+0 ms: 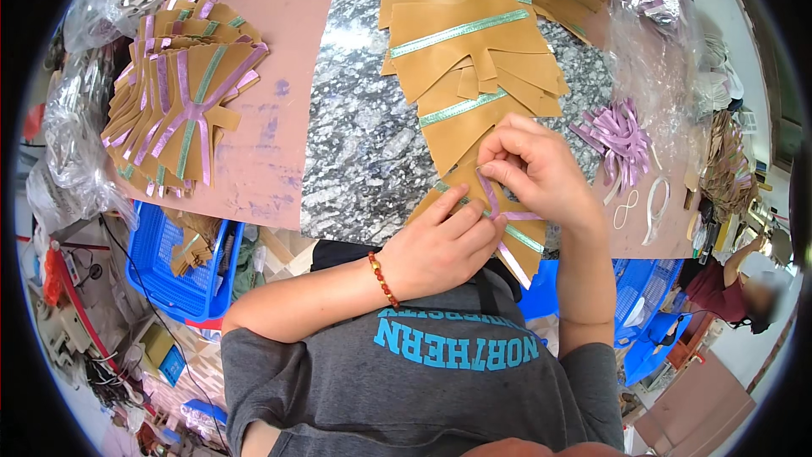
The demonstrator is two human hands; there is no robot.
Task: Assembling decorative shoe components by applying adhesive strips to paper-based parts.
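Observation:
My left hand (pixel 444 245) lies on a tan leather-like piece (pixel 518 261) near the table's front edge, its fingers laid over the piece and pressing it down. A shiny green strip (pixel 526 240) runs across that piece. Above it, my right hand (pixel 541 171) pinches the upper end of a thin purple strip (pixel 488 191) between thumb and forefinger. The strip's lower part meets the piece beside my left fingertips, where another purple strip (pixel 523 216) lies. Beyond my hands, overlapping tan pieces with green strips (pixel 461 34) spread across a speckled stone slab (pixel 355 110).
At left stands a fanned stack of tan pieces with purple and green strips (pixel 190 106). A bundle of purple strips (pixel 622 137) lies right of the slab. Blue baskets (pixel 182 275) sit below the table. Another person (pixel 719 292) is at the far right.

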